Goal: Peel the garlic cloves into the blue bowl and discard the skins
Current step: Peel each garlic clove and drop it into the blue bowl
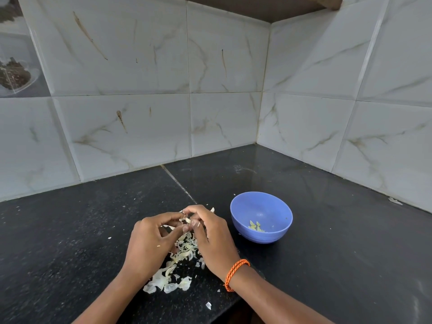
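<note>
Closest to me a single flake of skin [208, 305] lies alone on the black countertop [70, 242], and just beyond it I see the loose pile of garlic skins [174, 270] spread between my two forearms. On my right wrist sits an orange braided band [235, 273]. Above the pile my left hand [150, 242] has its fingers curled inward, thumb and forefinger pinching toward the middle, and my right hand [211, 235] is curled the same way, its fingertips meeting the left's. Between those fingertips I can make out a small pale garlic clove [187, 220], held by both hands just over the far end of the skins; how much skin it carries is too small for me to tell. To the right of my hands, near but apart from them, stands the blue bowl [261, 217], upright, with a few peeled cloves [256, 226] lying at its bottom. Farther back the countertop runs into a corner of white marbled wall tiles [140, 90].
</note>
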`<state>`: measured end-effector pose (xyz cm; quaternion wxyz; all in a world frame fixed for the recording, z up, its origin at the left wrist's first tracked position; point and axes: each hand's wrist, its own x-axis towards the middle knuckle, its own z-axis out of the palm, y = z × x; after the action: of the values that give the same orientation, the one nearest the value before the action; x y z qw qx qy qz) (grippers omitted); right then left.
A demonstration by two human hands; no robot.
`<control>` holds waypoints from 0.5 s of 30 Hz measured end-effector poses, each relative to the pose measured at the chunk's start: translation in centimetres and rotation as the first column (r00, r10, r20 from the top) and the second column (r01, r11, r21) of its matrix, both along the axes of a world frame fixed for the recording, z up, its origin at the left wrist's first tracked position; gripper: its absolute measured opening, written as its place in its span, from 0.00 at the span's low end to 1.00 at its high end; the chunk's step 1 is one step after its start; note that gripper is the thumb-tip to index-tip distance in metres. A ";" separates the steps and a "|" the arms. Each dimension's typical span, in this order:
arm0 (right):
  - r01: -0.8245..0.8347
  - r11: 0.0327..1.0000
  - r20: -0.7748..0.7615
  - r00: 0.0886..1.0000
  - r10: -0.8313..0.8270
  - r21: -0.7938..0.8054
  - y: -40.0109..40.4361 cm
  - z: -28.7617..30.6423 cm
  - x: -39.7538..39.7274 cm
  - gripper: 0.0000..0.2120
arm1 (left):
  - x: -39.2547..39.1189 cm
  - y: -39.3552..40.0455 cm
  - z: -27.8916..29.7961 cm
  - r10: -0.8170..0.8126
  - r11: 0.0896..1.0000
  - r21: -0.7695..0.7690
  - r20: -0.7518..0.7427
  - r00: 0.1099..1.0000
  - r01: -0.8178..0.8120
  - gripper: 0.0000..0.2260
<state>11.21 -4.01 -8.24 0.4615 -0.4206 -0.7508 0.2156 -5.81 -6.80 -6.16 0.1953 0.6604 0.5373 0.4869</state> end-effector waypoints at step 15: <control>-0.009 0.999 0.033 0.999 0.007 0.046 -0.4 0.2 -0.3 0.10 | -1.2 0.5 -0.2 -0.004 0.996 0.090 -0.117 0.993 0.015 0.06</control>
<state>10.96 -4.37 -8.07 0.4576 -0.4103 -0.7648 0.1931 -6.99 -6.28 -6.33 0.1358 0.6985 0.5219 0.4704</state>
